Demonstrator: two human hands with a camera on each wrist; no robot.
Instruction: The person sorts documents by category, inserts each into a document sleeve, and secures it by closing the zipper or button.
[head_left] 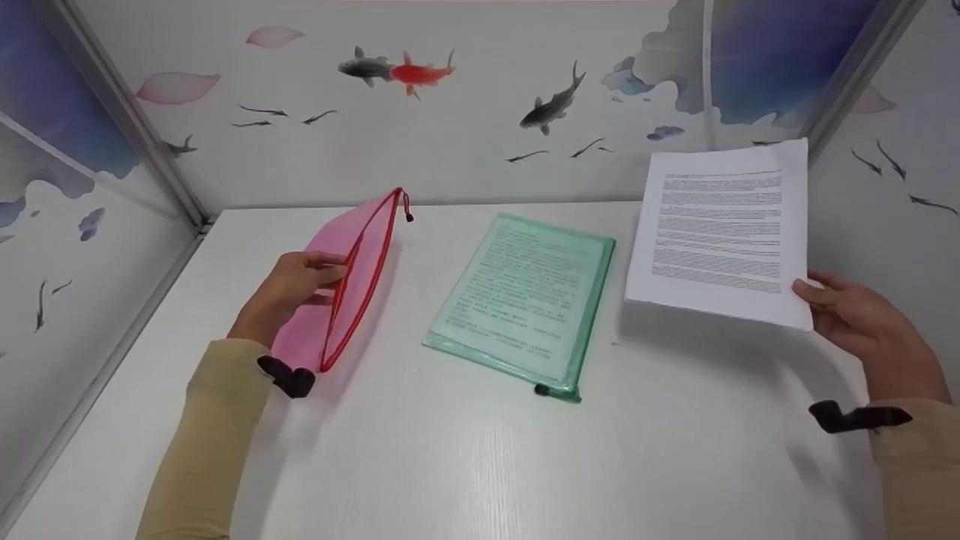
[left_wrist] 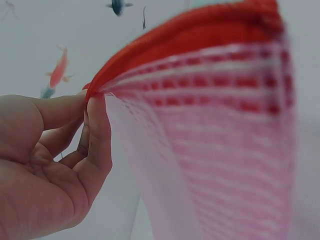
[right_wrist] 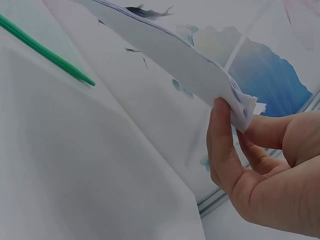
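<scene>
A pink mesh zipper pouch [head_left: 352, 277] with a red zip lies on the white table [head_left: 465, 450] at the left, its mouth gaping. My left hand [head_left: 296, 289] pinches the upper edge of the pouch's opening [left_wrist: 165, 55] between thumb and fingers [left_wrist: 95, 135] and lifts it. My right hand [head_left: 862, 322] holds a stack of printed white sheets [head_left: 724, 232] by its lower right corner, raised above the table at the right. In the right wrist view the thumb [right_wrist: 222, 145] presses the sheets' corner [right_wrist: 235, 105] against the fingers.
A green transparent zipper folder [head_left: 529, 296] with papers inside lies flat in the table's middle, its edge [right_wrist: 45, 50] showing in the right wrist view. Partition walls with fish prints [head_left: 480, 97] close the table at the back and both sides.
</scene>
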